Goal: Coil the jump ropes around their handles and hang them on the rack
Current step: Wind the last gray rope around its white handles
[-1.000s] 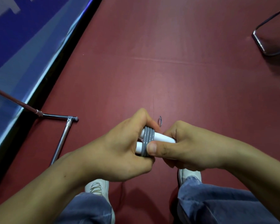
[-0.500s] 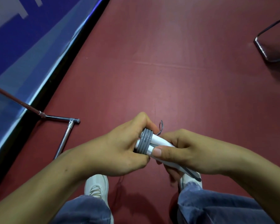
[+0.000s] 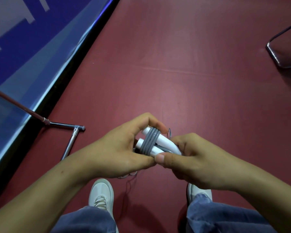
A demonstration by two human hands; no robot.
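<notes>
Two white jump rope handles (image 3: 163, 143) lie side by side between my hands, bound together by several turns of grey rope (image 3: 149, 140). My left hand (image 3: 119, 148) grips the left ends, its index finger curled over the top of the coil and its thumb below. My right hand (image 3: 191, 158) grips the right ends, with the thumb pressed along the near handle. A short grey rope end (image 3: 169, 132) sticks up behind the coil. The far ends of the handles are hidden inside my right palm.
A chrome rack foot (image 3: 71, 142) with a slanted tube stands on the dark red floor (image 3: 175, 73) at the left, beside a blue wall panel (image 3: 23, 47). Another metal frame (image 3: 279, 54) sits at the upper right. My white shoes (image 3: 101, 194) are below the hands.
The bundle has tilted so the handles' left ends show more clearly. My left index finger now arches over the coil, and my right thumb has slid close against the left thumb.
</notes>
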